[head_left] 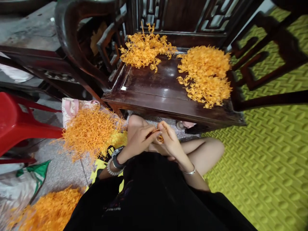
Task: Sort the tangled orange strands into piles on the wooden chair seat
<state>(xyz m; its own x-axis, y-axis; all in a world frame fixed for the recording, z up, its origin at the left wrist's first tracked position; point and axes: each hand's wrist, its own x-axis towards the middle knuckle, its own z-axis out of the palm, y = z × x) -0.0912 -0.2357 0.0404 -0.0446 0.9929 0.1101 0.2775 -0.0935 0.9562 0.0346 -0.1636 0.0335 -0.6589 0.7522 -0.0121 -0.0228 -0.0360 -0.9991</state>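
Above my crossed legs, my left hand (143,138) and my right hand (168,136) meet, fingertips pinched close together. Between them is a small orange strand piece (160,138), looped below the fingers; its exact kind is too small to make out. Just beyond my hands, a dark wooden chair seat (156,86) bears two heaps of curled, knotted-looking orange pieces: a looser heap (146,48) at the back left and a denser heap (205,75) on the right. To my left lies a large pile of thin, straighter orange strands (90,130).
Another orange pile (51,210) lies at the lower left by a white and green sack (21,184). A red plastic stool (26,125) stands at the left, near a pink-handled bag (69,110). Yellow textured matting (269,166) covers the floor on the right.
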